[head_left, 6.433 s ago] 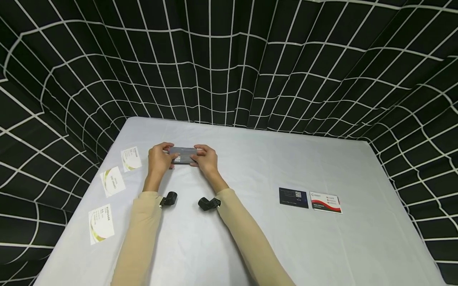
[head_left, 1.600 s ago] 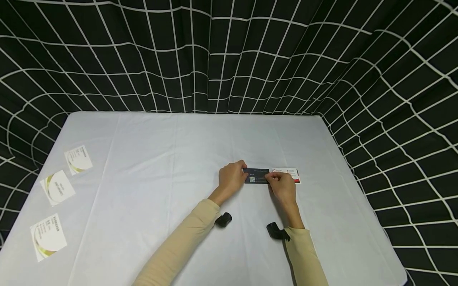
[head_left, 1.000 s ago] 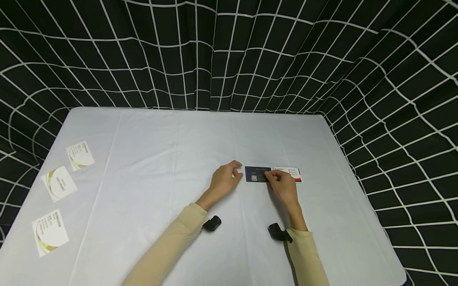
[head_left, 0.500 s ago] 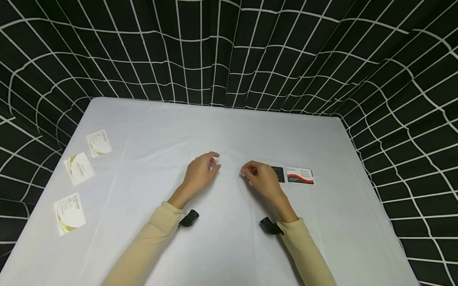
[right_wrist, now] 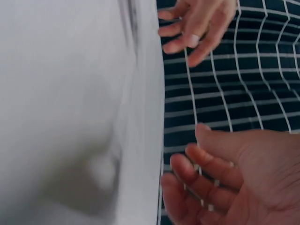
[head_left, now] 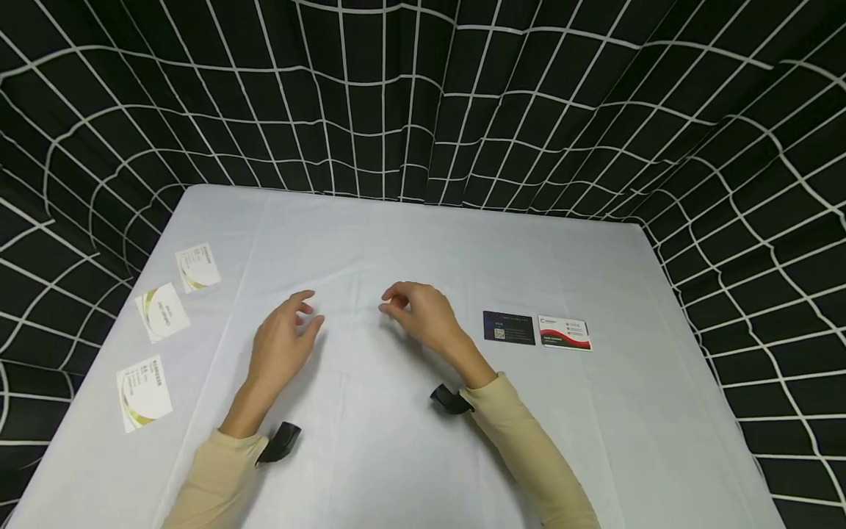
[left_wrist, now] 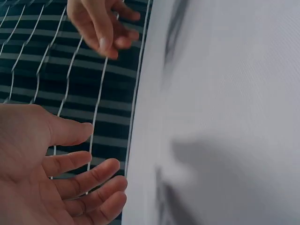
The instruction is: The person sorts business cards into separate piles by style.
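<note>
My left hand [head_left: 279, 351] hovers over the left middle of the table, holding nothing; its fingers are loosely spread in the left wrist view. My right hand [head_left: 426, 317], bare of any object, is above the middle, fingers loosely bent in the right wrist view. To its right lies a dark business card [head_left: 509, 328] with a QR code. Just beside that card is a white business card [head_left: 565, 333] with a red wave. Nearest the left hand are white-and-gold business cards: an upper one [head_left: 197, 267], a middle one [head_left: 162, 312] and a lower one [head_left: 143, 394].
A white cloth covers the table [head_left: 410, 455]. Black curtains [head_left: 370, 103] with a white grid stand behind it and along both sides. A small black wrist camera [head_left: 280, 441] sits at the left cuff, and another black wrist camera [head_left: 451, 400] at the right cuff.
The grey card both hands held earlier is no longer in them; a dark card now lies beside the red-waved one. Both hands have let go and moved left, away from that pair.
</note>
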Demonstrator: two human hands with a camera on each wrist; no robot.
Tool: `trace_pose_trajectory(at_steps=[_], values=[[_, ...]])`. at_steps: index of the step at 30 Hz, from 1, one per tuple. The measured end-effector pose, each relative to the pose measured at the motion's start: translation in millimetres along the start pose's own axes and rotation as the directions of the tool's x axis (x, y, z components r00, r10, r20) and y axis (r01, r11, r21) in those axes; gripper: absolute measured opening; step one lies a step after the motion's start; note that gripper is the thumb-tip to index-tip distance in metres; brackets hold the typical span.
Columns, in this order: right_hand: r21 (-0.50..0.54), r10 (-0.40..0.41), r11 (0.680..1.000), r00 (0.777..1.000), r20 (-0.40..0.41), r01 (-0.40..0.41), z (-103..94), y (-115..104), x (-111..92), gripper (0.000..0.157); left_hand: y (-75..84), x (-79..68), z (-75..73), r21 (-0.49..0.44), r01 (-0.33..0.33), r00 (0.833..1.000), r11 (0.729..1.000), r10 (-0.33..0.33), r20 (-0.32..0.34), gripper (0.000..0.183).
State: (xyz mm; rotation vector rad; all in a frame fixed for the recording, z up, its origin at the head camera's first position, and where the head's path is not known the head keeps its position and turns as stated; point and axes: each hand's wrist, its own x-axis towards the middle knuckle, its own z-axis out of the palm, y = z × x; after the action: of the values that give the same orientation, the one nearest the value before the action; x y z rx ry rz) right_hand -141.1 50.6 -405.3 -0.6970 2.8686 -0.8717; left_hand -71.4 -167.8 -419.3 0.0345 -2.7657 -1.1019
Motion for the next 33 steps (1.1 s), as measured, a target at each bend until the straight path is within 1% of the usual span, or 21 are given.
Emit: trace_pose_trajectory(at_steps=[3, 5, 8, 11, 12, 14, 16, 17, 18, 19, 20, 21, 22, 23, 24, 25, 26, 27, 28, 31, 33], values=[[0.001, 0.012, 1.0, 1.0, 0.0, -0.012, 15.9, -17.7, 6.7, 0.021, -22.0, -16.1, -19.7, 0.052, 0.055, 0.997, 0.997, -0.052, -0.058, 0.041], [0.013, 0.02, 1.0, 1.0, 0.013, -0.02, 28.6, -30.3, 9.8, 0.022, -33.6, -27.1, -30.5, 0.082, 0.099, 0.993, 0.992, -0.092, -0.079, 0.041], [0.053, -0.016, 0.999, 0.997, 0.07, 0.012, 46.9, -49.6, 14.8, 0.025, -44.2, -40.0, -40.7, 0.116, 0.172, 0.98, 0.978, -0.158, -0.122, 0.039], [0.092, -0.062, 0.995, 0.988, 0.142, 0.05, 60.9, -65.7, 20.7, 0.028, -48.5, -47.5, -43.2, 0.122, 0.248, 0.959, 0.961, -0.226, -0.168, 0.04], [0.099, -0.071, 0.994, 0.984, 0.165, 0.055, 64.1, -69.8, 22.8, 0.029, -49.1, -49.6, -41.9, 0.114, 0.273, 0.95, 0.955, -0.25, -0.185, 0.042], [0.102, -0.084, 0.993, 0.974, 0.208, 0.064, 70.0, -76.8, 27.4, 0.032, -50.7, -54.4, -38.7, 0.097, 0.322, 0.927, 0.942, -0.293, -0.236, 0.049], [0.075, -0.087, 0.995, 0.966, 0.244, 0.071, 76.3, -84.3, 32.7, 0.036, -54.9, -60.4, -37.6, 0.094, 0.385, 0.891, 0.918, -0.344, -0.296, 0.058], [0.059, -0.092, 0.995, 0.962, 0.256, 0.08, 79.8, -89.2, 35.3, 0.038, -58.2, -64.0, -39.0, 0.089, 0.425, 0.866, 0.901, -0.376, -0.329, 0.062], [0.039, -0.096, 0.995, 0.96, 0.265, 0.089, 84.1, -95.0, 37.8, 0.04, -62.3, -67.9, -41.9, 0.088, 0.472, 0.836, 0.877, -0.414, -0.361, 0.065], [0.016, -0.1, 0.995, 0.958, 0.267, 0.099, 88.6, -102.0, 40.1, 0.042, -66.9, -72.0, -46.2, 0.086, 0.525, 0.8, 0.846, -0.457, -0.39, 0.068], [-0.005, -0.101, 0.994, 0.958, 0.267, 0.106, 93.6, -110.0, 41.9, 0.043, -72.1, -76.4, -51.3, 0.087, 0.582, 0.76, 0.809, -0.502, -0.414, 0.069], [-0.032, -0.1, 0.993, 0.96, 0.262, 0.112, 99.0, -118.6, 43.4, 0.044, -77.3, -80.8, -56.7, 0.085, 0.636, 0.72, 0.767, -0.55, -0.424, 0.071], [-0.058, -0.1, 0.991, 0.961, 0.257, 0.119, 104.4, -127.6, 44.5, 0.045, -82.1, -85.4, -62.1, 0.086, 0.681, 0.684, 0.727, -0.59, -0.428, 0.072], [-0.078, -0.103, 0.989, 0.962, 0.252, 0.127, 110.3, -136.7, 45.6, 0.046, -86.4, -89.6, -66.9, 0.092, 0.72, 0.653, 0.688, -0.626, -0.427, 0.072], [-0.102, -0.108, 0.985, 0.963, 0.248, 0.136, 116.3, -145.9, 46.6, 0.047, -90.1, -93.6, -70.9, 0.1, 0.748, 0.628, 0.656, -0.651, -0.426, 0.073], [-0.122, -0.118, 0.981, 0.962, 0.245, 0.151, 122.5, -154.9, 47.6, 0.047, -93.4, -96.9, -74.2, 0.109, 0.768, 0.611, 0.632, -0.669, -0.423, 0.075], [-0.14, -0.131, 0.976, 0.959, 0.251, 0.17, 128.9, -163.6, 48.7, 0.047, -96.1, -99.6, -76.8, 0.12, 0.779, 0.601, 0.615, -0.679, -0.422, 0.076], [-0.157, -0.146, 0.969, 0.954, 0.261, 0.191, 135.3, -172.1, 50.1, 0.048, -98.0, -101.6, -78.9, 0.135, 0.786, 0.598, 0.604, -0.684, -0.418, 0.077], [-0.167, -0.164, 0.962, 0.948, 0.273, 0.215, 141.5, -180.1, 51.5, 0.048, -99.3, -102.8, -80.5, 0.147, 0.787, 0.599, 0.599, -0.685, -0.415, 0.079], [-0.186, -0.236, 0.933, 0.914, 0.331, 0.308, 159.5, -202.2, 56.2, 0.05, -99.9, -104.0, -82.8, 0.168, 0.783, 0.606, 0.599, -0.676, -0.419, 0.081], [-0.184, -0.278, 0.913, 0.885, 0.374, 0.365, 169.7, -214.1, 59.9, 0.054, -98.7, -103.2, -83.3, 0.177, 0.774, 0.618, 0.609, -0.662, -0.425, 0.077]])
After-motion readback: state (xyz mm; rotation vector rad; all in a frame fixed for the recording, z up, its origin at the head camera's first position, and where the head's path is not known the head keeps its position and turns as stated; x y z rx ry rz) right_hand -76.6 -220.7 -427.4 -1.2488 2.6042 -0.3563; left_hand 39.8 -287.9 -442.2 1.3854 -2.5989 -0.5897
